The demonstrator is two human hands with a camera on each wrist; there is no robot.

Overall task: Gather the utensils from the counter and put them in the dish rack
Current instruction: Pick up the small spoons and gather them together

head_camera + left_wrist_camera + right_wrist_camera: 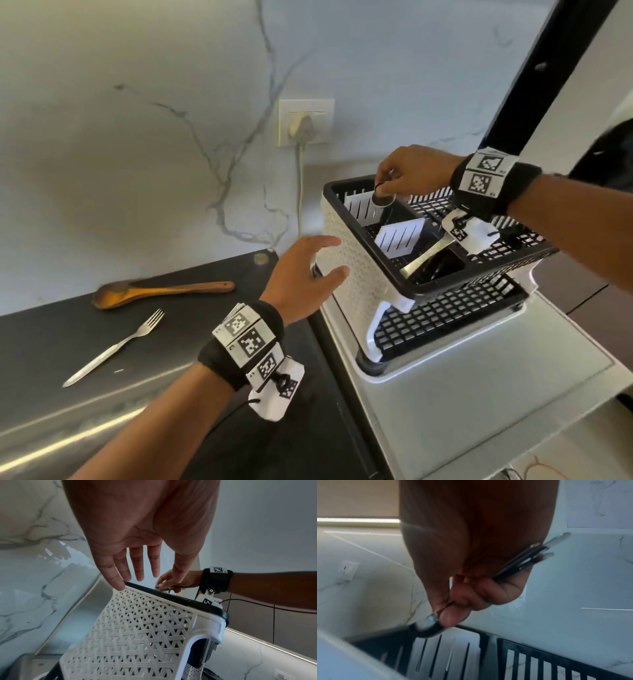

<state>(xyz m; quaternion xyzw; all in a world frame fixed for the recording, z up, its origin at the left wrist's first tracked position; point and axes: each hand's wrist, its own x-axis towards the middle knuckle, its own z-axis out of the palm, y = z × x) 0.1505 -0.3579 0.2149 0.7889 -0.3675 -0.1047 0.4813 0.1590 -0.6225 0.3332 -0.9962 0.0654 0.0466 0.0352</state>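
Note:
A two-tier dish rack (352, 274) with a white woven wall and black rim stands on a drain tray. My right hand (394, 185) hovers over its back-left compartment, pinching a bunch of metal measuring spoons (383, 200); their handles (530, 557) stick out past the palm and one round bowl (426, 626) hangs below my thumb. My left hand (308, 270) is spread open against the rack's white wall (137, 628), one fingertip at its top corner. A wooden spoon (161, 293) and a metal fork (116, 346) lie on the dark counter. A metal utensil handle (428, 257) rests inside the rack.
A plugged-in wall socket (305, 126) with a hanging cord sits on the marble backsplash behind the rack. The grey drain tray (479, 377) extends toward me. A black post (548, 68) rises at the right. White slotted dividers (399, 240) stand in the rack's compartments.

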